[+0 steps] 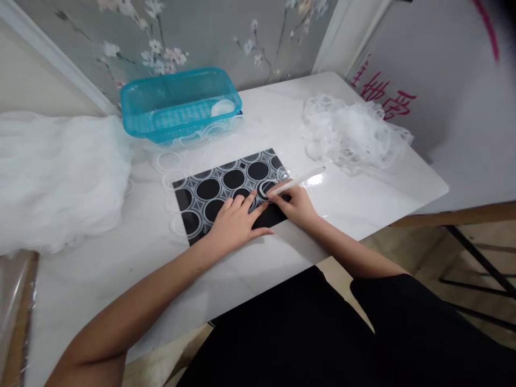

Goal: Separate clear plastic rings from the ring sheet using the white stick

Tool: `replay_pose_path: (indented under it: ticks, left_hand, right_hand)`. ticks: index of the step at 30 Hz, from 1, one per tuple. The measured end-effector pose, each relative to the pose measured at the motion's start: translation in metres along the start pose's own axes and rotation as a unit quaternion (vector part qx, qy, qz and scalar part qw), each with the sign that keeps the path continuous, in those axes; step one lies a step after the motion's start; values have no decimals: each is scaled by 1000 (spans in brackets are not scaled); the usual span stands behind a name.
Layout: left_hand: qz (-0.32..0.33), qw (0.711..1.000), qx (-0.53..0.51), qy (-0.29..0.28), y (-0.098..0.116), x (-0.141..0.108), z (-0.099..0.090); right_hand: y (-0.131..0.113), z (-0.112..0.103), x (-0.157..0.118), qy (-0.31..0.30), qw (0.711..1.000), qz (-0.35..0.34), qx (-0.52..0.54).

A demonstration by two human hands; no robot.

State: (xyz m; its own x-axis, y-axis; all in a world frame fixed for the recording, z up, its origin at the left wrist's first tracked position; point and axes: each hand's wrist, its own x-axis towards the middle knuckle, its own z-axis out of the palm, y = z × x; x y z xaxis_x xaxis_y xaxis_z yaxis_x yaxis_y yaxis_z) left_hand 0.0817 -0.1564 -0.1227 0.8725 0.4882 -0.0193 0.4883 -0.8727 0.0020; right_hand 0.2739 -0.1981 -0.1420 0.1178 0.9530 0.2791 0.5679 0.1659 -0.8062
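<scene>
A translucent sheet patterned with rows of rings [196,205] lies over a black rectangular board [269,217] on the white table. My left hand [237,219] rests on the sheet with its fingers spread, pressing near one ring. Just right of it, my right hand [297,203] grips a slim white pen-like tool [303,178], its upper end pointing up and to the right. The tool's tip is by a ring close to my left fingertips; I cannot make out the tip itself. The sheet extends past the board toward the basket.
A blue plastic basket [137,110] stands at the back, holding a few white translucent pieces [223,107]. A tangled heap of ring-cut scraps [350,131] lies on the right. A large pile of white sheets [60,177] fills the left side. A wall borders the table's back.
</scene>
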Motion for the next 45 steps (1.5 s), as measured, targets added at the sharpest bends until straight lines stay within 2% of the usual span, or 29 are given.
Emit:
replay_pose_path:
  ticks: [5,14,20,23,27,30,34,36,37,38,40,42,43,45]
  left_hand:
    - [-1,1000,-9,-4,-1,-2,1]
    - [-22,998,-49,-33,-2,1,-6]
    - [-19,998,-56,-24,-3,1,-5]
    - [-20,997,-67,-25,-4,1,-6]
    - [-21,993,-109,-28,-6,1,-8]
    - [-27,991,-129,-27,-7,1,-8]
    - [-35,989,-141,-29,-8,2,-9]
    - [-38,987,-151,-35,-9,2,-9]
    - [-41,986,-158,-38,-9,2,-9]
    - [-42,985,-163,-42,-10,2,-9]
    - [-43,984,-165,-46,-12,2,-8]
    - [-38,985,-160,-45,-14,1,-8]
    - [-33,986,-160,-41,-14,0,-7]
    - [-23,987,-157,-25,-15,-5,-7]
  right_hand:
    - [0,2,0,-20,1000,-1,-14]
    - [1,4,0,-13,999,-20,-29]
    - [0,4,2,-25,999,-17,-40]
    - [2,7,-2,-14,993,-52,-100]
    - [-1,11,-11,10,966,-101,-236]
    - [-5,15,-18,2,953,-120,-279]
    - [0,12,-5,-13,939,-118,-322]
    - [8,-1,18,17,939,-90,-331]
    - [13,-11,33,53,941,-66,-328]
    - [17,-23,48,103,942,-32,-319]
    - [22,-47,75,245,932,35,-264]
    - [20,-63,88,314,929,45,-189]
    - [17,-64,88,313,937,33,-152]
    - [9,-55,76,249,964,3,-88]
